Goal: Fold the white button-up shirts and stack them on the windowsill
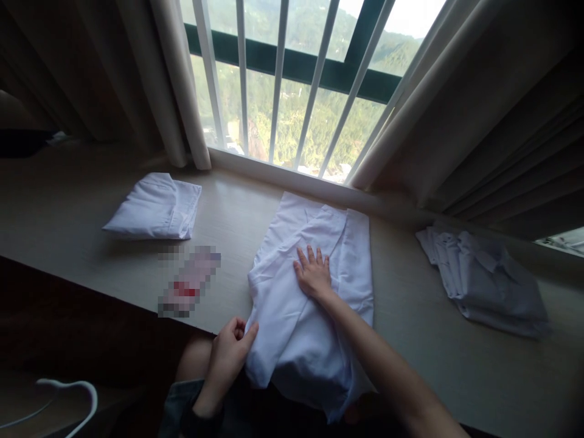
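A white shirt [310, 328], partly folded, lies on the light wooden ledge [401, 365] below the window, its near end hanging over the front edge. My right hand [314, 272] rests flat on the middle of it with fingers spread. At the shirt's left edge, my left hand [232, 347] pinches the cloth between thumb and curled fingers. To the left sits a folded white garment [157, 207]. On the right lies a looser stack of white clothing [488, 286] with a collar showing.
A blurred-out pinkish item [191, 283] lies on the ledge left of the shirt. A white hanger [91, 395] shows at the lower left. Behind the ledge is a barred window [292, 79], with a left curtain [159, 79] and a right curtain [438, 97].
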The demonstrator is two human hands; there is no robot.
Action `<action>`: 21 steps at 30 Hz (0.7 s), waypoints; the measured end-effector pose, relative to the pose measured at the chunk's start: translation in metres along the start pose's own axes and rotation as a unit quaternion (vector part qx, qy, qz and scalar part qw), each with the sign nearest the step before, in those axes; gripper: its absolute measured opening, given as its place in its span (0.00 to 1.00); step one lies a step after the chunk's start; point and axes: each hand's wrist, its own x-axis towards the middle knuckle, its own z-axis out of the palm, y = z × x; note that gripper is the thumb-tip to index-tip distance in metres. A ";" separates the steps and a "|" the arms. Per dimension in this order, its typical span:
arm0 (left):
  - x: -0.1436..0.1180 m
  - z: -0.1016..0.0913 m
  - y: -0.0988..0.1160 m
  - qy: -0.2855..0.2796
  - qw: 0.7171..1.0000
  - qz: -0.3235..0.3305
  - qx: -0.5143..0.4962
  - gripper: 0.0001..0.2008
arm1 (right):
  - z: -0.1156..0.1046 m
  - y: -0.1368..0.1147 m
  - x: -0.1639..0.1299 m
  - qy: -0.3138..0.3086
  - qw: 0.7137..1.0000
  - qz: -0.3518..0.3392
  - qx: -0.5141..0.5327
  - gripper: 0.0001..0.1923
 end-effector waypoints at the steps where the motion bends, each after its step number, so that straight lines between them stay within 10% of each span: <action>1: -0.004 0.000 0.001 0.004 1.000 0.009 -0.010 0.21 | 0.004 0.000 -0.002 -0.010 1.000 0.010 -0.003 0.30; 9: -0.039 0.013 -0.005 -0.003 0.996 0.041 -0.075 0.21 | -0.006 0.006 0.012 -0.068 0.998 0.003 0.003 0.32; 13: -0.035 0.016 -0.019 -0.043 0.989 0.060 -0.126 0.16 | -0.005 0.001 -0.023 0.016 1.000 0.008 -0.020 0.31; 21: -0.045 0.021 -0.025 0.093 0.992 0.068 -0.056 0.15 | 0.003 -0.007 -0.061 0.001 0.999 0.033 0.004 0.30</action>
